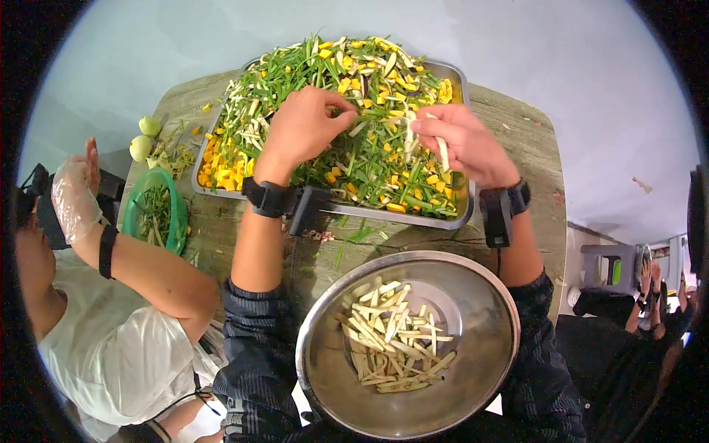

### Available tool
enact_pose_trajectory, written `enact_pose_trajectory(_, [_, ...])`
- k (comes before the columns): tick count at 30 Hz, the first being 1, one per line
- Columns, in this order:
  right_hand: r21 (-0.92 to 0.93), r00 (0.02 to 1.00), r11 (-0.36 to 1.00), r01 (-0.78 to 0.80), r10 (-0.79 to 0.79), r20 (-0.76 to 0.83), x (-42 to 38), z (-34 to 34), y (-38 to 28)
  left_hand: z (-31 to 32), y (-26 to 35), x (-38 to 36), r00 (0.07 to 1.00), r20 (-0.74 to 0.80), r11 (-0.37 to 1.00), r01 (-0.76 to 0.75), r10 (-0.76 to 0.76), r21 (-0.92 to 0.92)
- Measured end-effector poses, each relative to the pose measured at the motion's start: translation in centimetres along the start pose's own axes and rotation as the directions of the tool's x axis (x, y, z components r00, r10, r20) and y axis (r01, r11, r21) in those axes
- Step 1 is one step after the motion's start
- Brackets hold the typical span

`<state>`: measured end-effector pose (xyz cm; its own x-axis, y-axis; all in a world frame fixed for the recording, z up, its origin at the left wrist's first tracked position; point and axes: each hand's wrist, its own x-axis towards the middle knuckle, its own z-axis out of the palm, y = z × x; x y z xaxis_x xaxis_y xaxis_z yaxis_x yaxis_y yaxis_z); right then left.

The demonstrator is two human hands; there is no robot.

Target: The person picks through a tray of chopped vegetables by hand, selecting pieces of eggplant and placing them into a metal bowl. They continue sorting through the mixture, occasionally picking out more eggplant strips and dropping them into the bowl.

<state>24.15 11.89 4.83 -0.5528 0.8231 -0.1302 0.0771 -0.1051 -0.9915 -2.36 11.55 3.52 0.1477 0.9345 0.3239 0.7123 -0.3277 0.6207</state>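
My right hand (461, 140) is closed on a few pale vegetable strips (442, 153) above the right side of a metal tray (443, 223). The tray is heaped with chopped greens (295, 66), yellow cubes (225, 166) and pale strips. Over the middle of the heap is my left hand (309, 124), its thumb and fingers curled together; whatever they pinch is hidden. Close to my body sits a steel bowl (473, 369) holding a loose pile of similar pale strips (391, 332).
At the left a person in a white shirt (111, 347) raises a hand in a clear plastic glove (74, 199). A green basket (177, 221) with green stalks and two round pale-green vegetables (140, 148) are on the wooden table (517, 133). Farther right stands a grey stool (591, 262).
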Motion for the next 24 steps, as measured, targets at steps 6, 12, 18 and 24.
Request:
enact_pose_trajectory(6, [-0.215, 0.999, 0.976, -0.045, 0.038, -0.037, -0.5, 0.2, -1.3, -0.4, 2.1, -0.3, 0.994, 0.107, 0.999, -0.004, 0.009, -0.046])
enact_pose_trajectory(12, [-0.253, 0.998, 0.966, 0.061, -0.050, 0.047, -3.7, 0.6, -4.5, 0.4, 2.1, -0.3, 0.969, 0.239, 0.966, 0.005, 0.058, -0.258])
enact_pose_trajectory(18, [-0.217, 0.548, 0.817, 0.534, -0.139, 0.825, -8.0, 2.1, -8.7, -4.1, 5.6, -1.9, 0.953, 0.237, 0.921, -0.090, 0.191, -0.380])
enact_pose_trajectory(24, [-0.191, 0.395, 0.666, 0.721, -0.169, 0.903, -9.4, 4.3, -8.0, -8.3, 11.6, -6.3, 0.393, 0.539, 0.665, -0.373, 0.745, -0.647])
